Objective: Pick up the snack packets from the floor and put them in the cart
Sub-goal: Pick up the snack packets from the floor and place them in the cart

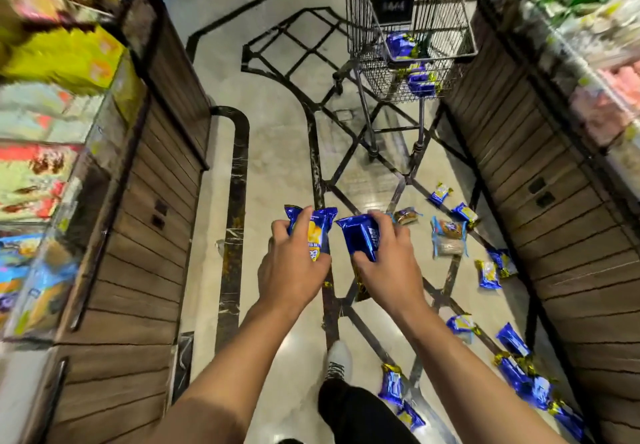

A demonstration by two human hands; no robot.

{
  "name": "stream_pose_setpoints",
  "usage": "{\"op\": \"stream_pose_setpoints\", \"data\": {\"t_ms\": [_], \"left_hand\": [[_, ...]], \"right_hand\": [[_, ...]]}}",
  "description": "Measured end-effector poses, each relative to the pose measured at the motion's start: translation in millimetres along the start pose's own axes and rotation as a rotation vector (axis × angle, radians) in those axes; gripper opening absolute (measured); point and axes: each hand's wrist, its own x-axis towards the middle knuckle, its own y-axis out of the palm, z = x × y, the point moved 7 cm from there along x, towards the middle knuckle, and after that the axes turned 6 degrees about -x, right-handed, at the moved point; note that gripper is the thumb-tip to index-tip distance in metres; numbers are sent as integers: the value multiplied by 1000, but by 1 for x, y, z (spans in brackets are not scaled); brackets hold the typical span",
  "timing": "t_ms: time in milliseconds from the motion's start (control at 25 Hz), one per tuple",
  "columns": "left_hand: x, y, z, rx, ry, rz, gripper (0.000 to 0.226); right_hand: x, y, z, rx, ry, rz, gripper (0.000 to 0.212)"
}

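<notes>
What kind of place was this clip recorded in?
Most likely a grocery shop aisle: a wire shopping cart stands ahead, stocked shelves line both sides, and blue snack packets lie scattered on the floor.

You've got blue snack packets (488, 274) with yellow print on a beige floor (277, 152) inlaid with black marbled lines. Cart (408, 28) is dark grey wire. Shelf bases (561, 235) are brown slatted wood. Your shoe (339, 357) is white, trouser leg (356, 412) black.
</notes>
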Motion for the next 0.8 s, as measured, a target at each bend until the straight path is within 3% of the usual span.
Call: {"op": "stream_pose_setpoints", "data": {"t_ms": [440,800], "left_hand": [[241,-43,-31,-55,-5,-60,78],[470,-52,-40,-93,18,43,80]], "right_hand": [[237,5,87,-24,-35,4,69],[437,31,127,6,143,-34,70]]}}
